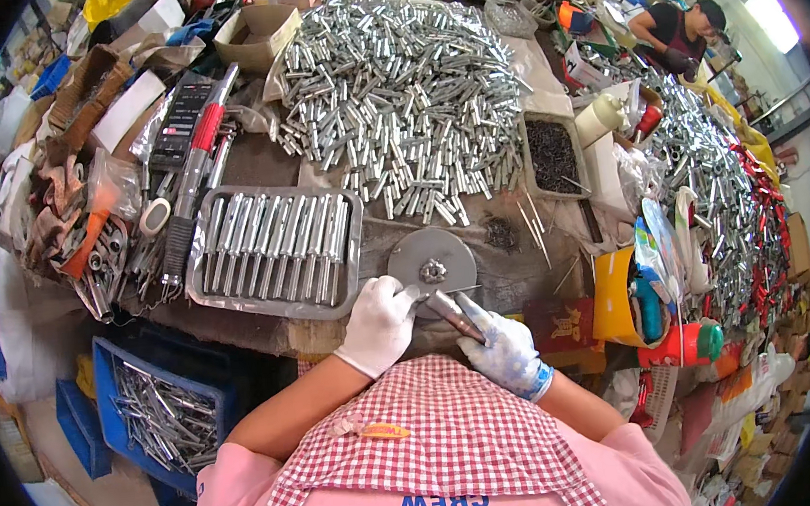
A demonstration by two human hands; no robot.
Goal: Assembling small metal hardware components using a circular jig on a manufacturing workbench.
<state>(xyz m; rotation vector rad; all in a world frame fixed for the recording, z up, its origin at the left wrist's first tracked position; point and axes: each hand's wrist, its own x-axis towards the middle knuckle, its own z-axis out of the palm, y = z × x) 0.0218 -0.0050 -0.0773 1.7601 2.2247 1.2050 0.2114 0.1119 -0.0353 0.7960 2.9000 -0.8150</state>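
Note:
My left hand [377, 325], in a white glove, is closed with its fingertips pinched at the near edge of a round grey dish [405, 253]. What it pinches, if anything, is too small to make out. My right hand [506, 352], in a white glove with a blue-patterned cuff, grips a metal cylinder [454, 316] that tilts up toward the dish. A thin bright sliver shows by its thumb. Small shiny metal parts [433, 271] sit in the middle of the dish. To the left, a metal tray [359, 247] holds rows of silver rods [275, 239].
A large heap of silver metal tubes [402, 91] covers the far bench. Right of it stands a box of small dark screws [554, 151]. A red-and-black tool [198, 165] lies left. A blue bin [106, 381] of metal pieces stands below. Another person [683, 31] works at far right.

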